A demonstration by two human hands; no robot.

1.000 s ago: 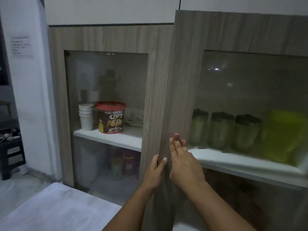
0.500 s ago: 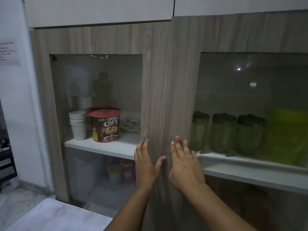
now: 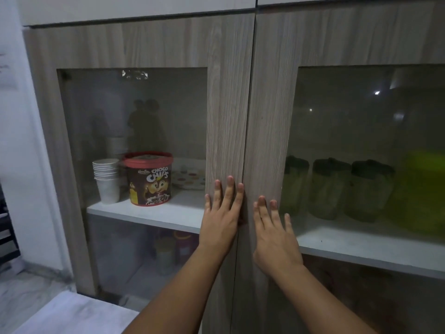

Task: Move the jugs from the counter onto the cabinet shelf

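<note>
Three green jugs with dark lids (image 3: 330,189) stand in a row on the white cabinet shelf (image 3: 356,247), behind the glass of the right door (image 3: 267,116). A larger yellow-green container (image 3: 423,191) stands to their right. Both wood-framed doors are shut and meet at the middle seam. My left hand (image 3: 222,213) lies flat on the left door (image 3: 226,104) with fingers spread. My right hand (image 3: 274,227) presses flat on the right door's frame. Neither hand holds anything.
Behind the left door's glass stand a stack of white paper cups (image 3: 107,179), a red-lidded Choco Chips tub (image 3: 149,177) and a dotted plate (image 3: 190,177). Jars (image 3: 173,249) sit on the lower shelf. A pale counter corner (image 3: 72,314) lies at bottom left.
The right door swung fully shut. My left hand moved from gripping the door's edge to lying flat on the left door; the right hand stays flat on the right door.
</note>
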